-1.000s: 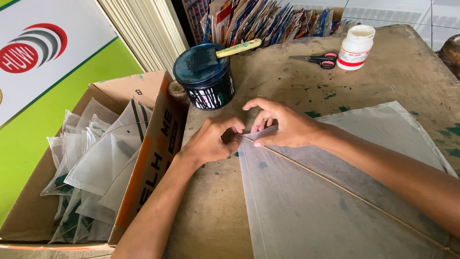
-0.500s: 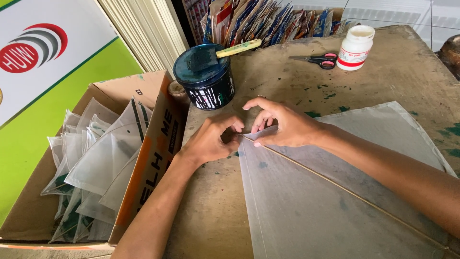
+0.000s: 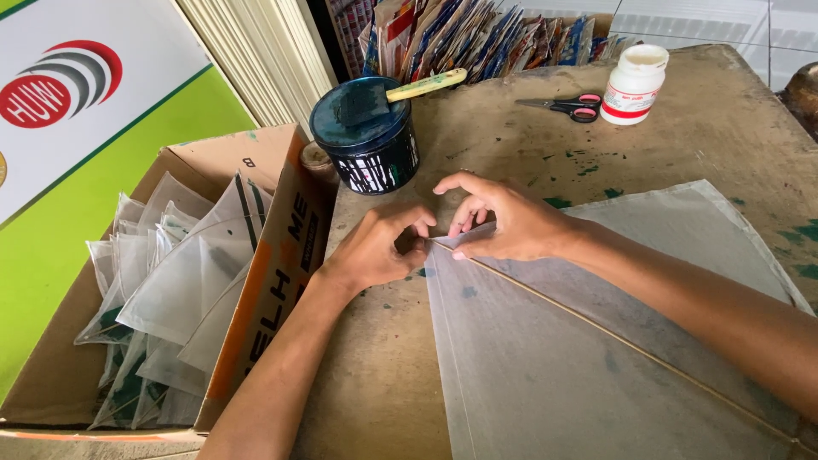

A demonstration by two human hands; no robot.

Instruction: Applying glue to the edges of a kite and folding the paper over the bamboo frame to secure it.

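Nothing has shifted: left hand [image 3: 375,247] and right hand [image 3: 503,223] still pinch the translucent sheet's [image 3: 588,341] near corner.

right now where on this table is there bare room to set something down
Bare wood lies between the scissors and the paper sheet, and below the left hand beside the cardboard box. It is crowded around the dark tin and right hand.

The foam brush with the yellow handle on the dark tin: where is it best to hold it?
Grip the foam brush with the yellow handle by its handle end, coming from the right: that end juts free past the rim of the dark round tin, while the foam head rests on the lid.
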